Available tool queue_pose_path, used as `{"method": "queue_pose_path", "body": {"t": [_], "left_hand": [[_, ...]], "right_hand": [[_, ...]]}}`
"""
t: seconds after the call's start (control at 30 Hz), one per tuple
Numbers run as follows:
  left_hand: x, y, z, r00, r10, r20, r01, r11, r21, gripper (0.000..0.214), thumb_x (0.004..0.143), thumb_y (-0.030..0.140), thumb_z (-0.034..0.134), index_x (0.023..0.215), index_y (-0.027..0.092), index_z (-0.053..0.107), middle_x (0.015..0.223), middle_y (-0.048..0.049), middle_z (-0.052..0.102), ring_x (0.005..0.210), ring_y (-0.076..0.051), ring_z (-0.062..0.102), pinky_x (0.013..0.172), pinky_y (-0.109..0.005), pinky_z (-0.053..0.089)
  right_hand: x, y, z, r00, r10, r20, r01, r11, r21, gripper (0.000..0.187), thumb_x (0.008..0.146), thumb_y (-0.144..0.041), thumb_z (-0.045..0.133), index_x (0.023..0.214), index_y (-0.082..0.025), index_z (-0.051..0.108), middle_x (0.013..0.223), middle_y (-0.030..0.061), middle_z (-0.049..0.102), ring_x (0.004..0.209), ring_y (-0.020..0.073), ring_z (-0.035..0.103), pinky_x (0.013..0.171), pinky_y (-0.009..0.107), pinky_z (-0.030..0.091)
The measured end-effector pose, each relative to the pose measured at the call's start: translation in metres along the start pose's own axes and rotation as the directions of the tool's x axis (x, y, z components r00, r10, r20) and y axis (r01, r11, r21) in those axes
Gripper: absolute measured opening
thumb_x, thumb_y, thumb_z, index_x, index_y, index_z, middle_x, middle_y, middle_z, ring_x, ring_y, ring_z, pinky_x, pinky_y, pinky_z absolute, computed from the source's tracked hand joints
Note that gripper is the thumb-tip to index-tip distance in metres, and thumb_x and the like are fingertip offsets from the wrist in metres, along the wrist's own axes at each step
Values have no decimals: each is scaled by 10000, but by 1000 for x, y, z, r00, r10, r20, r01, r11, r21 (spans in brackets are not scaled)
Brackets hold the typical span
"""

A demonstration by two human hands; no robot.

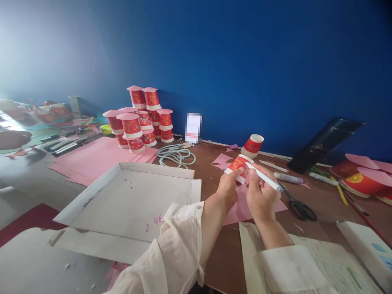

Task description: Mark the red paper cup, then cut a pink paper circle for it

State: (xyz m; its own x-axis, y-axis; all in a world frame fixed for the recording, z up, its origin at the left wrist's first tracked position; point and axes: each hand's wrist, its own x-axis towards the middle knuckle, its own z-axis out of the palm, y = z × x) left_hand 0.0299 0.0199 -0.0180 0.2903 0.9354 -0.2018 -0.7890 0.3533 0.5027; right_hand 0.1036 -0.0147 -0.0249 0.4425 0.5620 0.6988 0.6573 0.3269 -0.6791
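My left hand point(227, 188) is closed around a red paper cup point(238, 164), held on its side above a pink paper sheet point(241, 208) on the brown table point(318, 200). My right hand point(261, 195) grips a white pen point(263, 177) whose tip rests against the cup. Both arms wear cream sleeves. Another red paper cup point(252, 145) stands tilted just beyond my hands.
A stack of red cups capped with pink discs point(139, 120) stands at the back left on pink sheets point(98, 157). A shallow white cardboard tray point(128, 200) lies left of my hands. Black scissors point(298, 206), markers point(288, 178), a coiled cord point(176, 154) and papers point(321, 261) lie around.
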Motion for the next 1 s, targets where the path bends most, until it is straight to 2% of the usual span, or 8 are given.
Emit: {"method": "queue_pose_path", "body": {"t": [0.23,0.63,0.83,1.0], "left_hand": [[-1,0,0,1000,-4,-12,4,1000,23,187,712,189,737,883,122,699,855,-62,685,789,-161,634,865,-302,461],[-2,2,0,999,-25,-30,26,1000,16,167,714,188,742,866,126,710,841,-68,703,810,-178,655,868,-313,476],[-1,5,1,988,-92,-121,82,993,-88,120,737,130,712,856,142,709,867,-75,726,863,-177,675,854,-271,496],[1,5,1,981,-126,-146,107,986,-130,97,751,121,710,846,140,704,860,-63,722,794,-149,664,812,-253,500]], "right_hand": [[1,-2,-1,1000,4,6,-4,999,-52,361,949,-462,552,1081,-165,708,970,127,742,857,247,710,788,410,574],[1,-1,-1,1000,12,-4,-12,1000,-29,362,944,-468,560,1081,-166,706,956,120,734,797,229,692,744,381,563],[3,5,-1,992,100,-77,-97,994,43,420,945,-507,552,1129,-150,676,893,96,721,549,143,601,627,337,531],[3,5,-1,987,144,-70,-141,989,47,446,937,-537,546,1110,-146,674,800,74,701,523,154,592,589,328,510]]}}
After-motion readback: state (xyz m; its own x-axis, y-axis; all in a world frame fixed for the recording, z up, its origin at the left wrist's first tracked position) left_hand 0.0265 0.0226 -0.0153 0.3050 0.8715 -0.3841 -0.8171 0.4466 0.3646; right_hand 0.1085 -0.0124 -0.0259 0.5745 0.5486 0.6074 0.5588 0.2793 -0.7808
